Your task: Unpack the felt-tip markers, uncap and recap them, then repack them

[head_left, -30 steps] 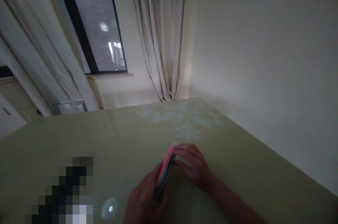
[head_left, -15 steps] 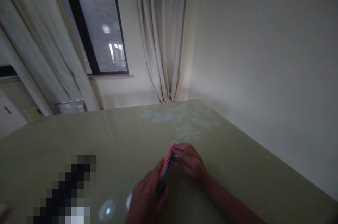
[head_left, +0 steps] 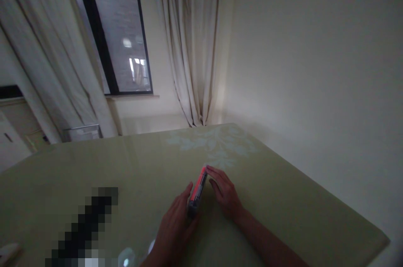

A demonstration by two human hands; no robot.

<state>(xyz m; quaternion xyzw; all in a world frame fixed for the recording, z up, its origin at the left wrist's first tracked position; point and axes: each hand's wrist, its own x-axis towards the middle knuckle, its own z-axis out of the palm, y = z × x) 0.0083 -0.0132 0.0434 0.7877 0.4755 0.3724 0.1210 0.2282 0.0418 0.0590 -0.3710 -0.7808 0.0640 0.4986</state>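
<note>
A slim, box-like object (head_left: 199,189), bright red on one face and black and grey along its edge, stands tilted above the table. I cannot make out its exact kind. My left hand (head_left: 174,221) is closed around its lower near end, fingers along the red side and the thumb mostly hidden below. At the upper far end, the fingertips of my right hand (head_left: 226,195) hold the corner, with the thumb below them and a small gap beside the object.
Both hands are over a greenish table (head_left: 141,166) with a pale leaf pattern at its far corner. A pixelated dark strip (head_left: 85,225) lies at left, and a blurred pale thing (head_left: 11,252) at lower left. A wall (head_left: 299,69) borders the right, curtains (head_left: 195,48) the back.
The view has shifted slightly, with the window lower in it. My right thumb has moved off the object's side, and my left fingers have straightened a little.
</note>
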